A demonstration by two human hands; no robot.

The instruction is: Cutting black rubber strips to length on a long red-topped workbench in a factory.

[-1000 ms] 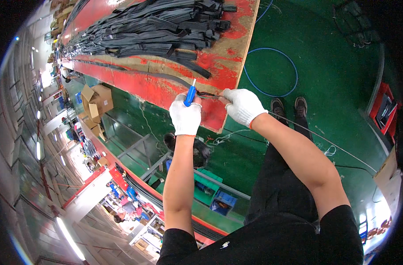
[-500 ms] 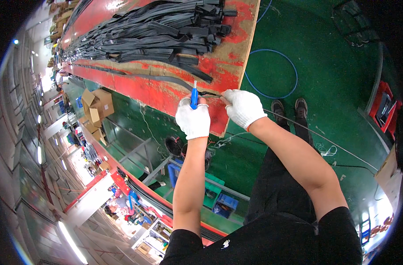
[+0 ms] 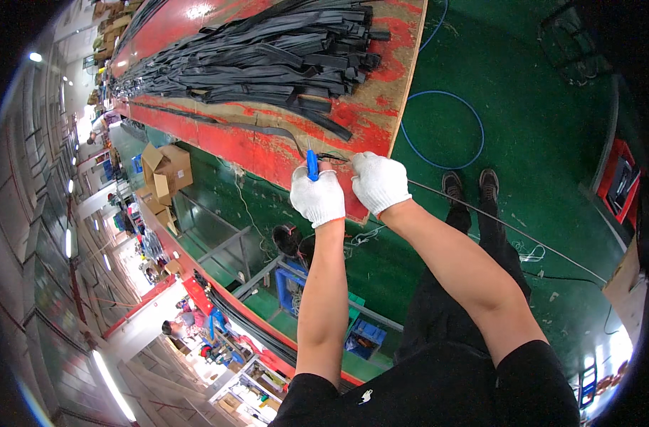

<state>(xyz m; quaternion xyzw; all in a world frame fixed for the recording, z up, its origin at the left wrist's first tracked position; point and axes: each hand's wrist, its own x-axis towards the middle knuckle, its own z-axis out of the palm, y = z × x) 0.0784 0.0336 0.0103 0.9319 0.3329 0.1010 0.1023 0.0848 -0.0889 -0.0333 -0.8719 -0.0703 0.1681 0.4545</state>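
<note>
Hiding blade tip [image 3: 309, 144]: left hand [image 3: 317, 199], strip [image 3: 267, 132].

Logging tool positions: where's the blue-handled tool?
Head view, centre: blue-handled tool in the left hand, at the red table edge beside the right hand.

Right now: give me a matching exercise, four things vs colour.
Things:
1. tool handle in the left hand
2. hose loop on the floor
3. pile of strips on the table
4. gloves, as on the right hand

Colours:
A. white
B. black
C. blue, thick and short
D. blue, thin and coiled

Pairs: 1-C, 2-D, 3-B, 4-A
</note>
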